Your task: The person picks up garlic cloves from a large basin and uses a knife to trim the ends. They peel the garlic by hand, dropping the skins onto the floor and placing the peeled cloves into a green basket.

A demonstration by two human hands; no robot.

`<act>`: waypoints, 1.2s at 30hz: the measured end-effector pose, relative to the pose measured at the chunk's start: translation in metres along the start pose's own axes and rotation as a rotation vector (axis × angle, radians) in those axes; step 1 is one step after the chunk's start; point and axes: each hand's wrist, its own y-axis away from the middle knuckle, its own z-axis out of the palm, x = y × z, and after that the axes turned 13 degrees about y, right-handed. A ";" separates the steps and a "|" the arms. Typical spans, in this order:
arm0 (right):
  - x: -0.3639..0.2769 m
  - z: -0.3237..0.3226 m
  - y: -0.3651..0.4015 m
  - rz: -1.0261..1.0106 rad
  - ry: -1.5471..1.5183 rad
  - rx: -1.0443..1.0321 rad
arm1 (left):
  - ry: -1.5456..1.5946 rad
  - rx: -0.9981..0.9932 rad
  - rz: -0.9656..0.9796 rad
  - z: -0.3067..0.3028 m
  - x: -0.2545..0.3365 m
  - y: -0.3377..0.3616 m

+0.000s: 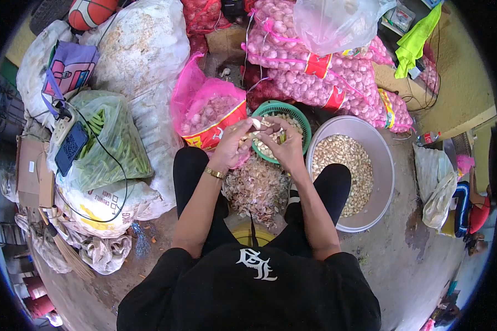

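Note:
Both hands are raised close together over the near edge of a green plastic basket (306,128) of garlic cloves. My left hand (232,144) is closed, with a pale garlic clove (255,124) at its fingertips. My right hand (289,150) has its thumb and fingers drawn together beside that clove; what they pinch is too small to tell. Below the hands, between the legs, lies a heap of garlic skins (254,187). A large pale tub (385,182) of peeled-looking cloves stands on the right. An open pink mesh bag (185,102) of garlic bulbs stands to the left.
Filled mesh garlic sacks (337,83) are stacked beyond the basket. On the left are a large white sack (143,49), a clear bag of green vegetables (113,149), a phone (72,148) with a cable, and a broom (72,256). A person's arm shows at far right.

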 end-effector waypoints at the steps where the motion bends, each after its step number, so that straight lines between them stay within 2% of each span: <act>1: -0.001 0.002 -0.001 -0.043 0.020 0.049 | -0.001 0.001 -0.001 -0.004 -0.002 0.000; 3: 0.006 0.003 -0.003 -0.065 0.084 0.063 | -0.082 -0.076 -0.058 -0.010 -0.006 -0.001; 5: 0.019 0.005 -0.006 -0.090 0.147 0.073 | -0.133 -0.010 -0.094 -0.010 -0.005 0.000; 7: 0.037 0.007 -0.010 0.114 0.020 0.133 | -0.184 0.057 -0.131 -0.009 -0.004 0.000; 8: 0.045 0.004 -0.013 0.209 0.014 0.179 | -0.068 0.034 -0.109 -0.011 -0.006 -0.002; 9: 0.054 0.000 -0.015 0.209 0.014 0.177 | 0.049 0.009 -0.086 -0.013 -0.007 -0.004; 11: 0.075 -0.008 -0.021 0.146 0.493 0.281 | 0.131 -0.025 -0.097 -0.023 -0.009 -0.008; 12: 0.073 -0.010 -0.025 0.198 0.434 0.243 | 0.211 -0.058 -0.110 -0.023 -0.008 -0.009; 16: 0.049 -0.009 -0.016 0.174 0.308 0.118 | 0.211 -0.087 -0.034 -0.015 -0.005 -0.006; 18: 0.036 -0.006 -0.003 0.069 0.241 -0.048 | 0.256 -0.042 0.063 -0.007 -0.002 -0.004; 19: 0.025 -0.004 -0.001 0.069 0.241 -0.049 | 0.256 -0.041 0.064 -0.010 -0.002 -0.006; 21: 0.007 0.001 0.002 0.183 -0.060 -0.094 | 0.242 -0.142 0.036 -0.013 -0.004 -0.008; 23: 0.009 0.006 0.001 0.102 -0.090 -0.047 | 0.212 -0.161 0.002 -0.009 -0.007 -0.006; 25: 0.004 0.005 0.001 0.239 -0.114 -0.172 | 0.178 -0.175 -0.026 -0.002 -0.007 -0.003; 31: 0.002 -0.008 -0.005 0.340 -0.191 -0.126 | 0.111 -0.143 -0.044 -0.015 -0.004 -0.002; 33: 0.010 -0.003 -0.006 0.270 -0.185 -0.044 | 0.008 -0.163 -0.169 -0.018 0.005 0.001; 34: 0.011 -0.003 -0.006 0.163 -0.108 -0.008 | 0.008 -0.164 -0.171 -0.014 0.005 0.002; 35: 0.013 -0.003 -0.006 0.055 -0.031 0.027 | -0.125 -0.097 -0.109 -0.010 0.004 0.003; 36: 0.012 -0.004 -0.005 0.056 -0.032 0.026 | -0.258 -0.029 -0.046 -0.007 0.004 0.004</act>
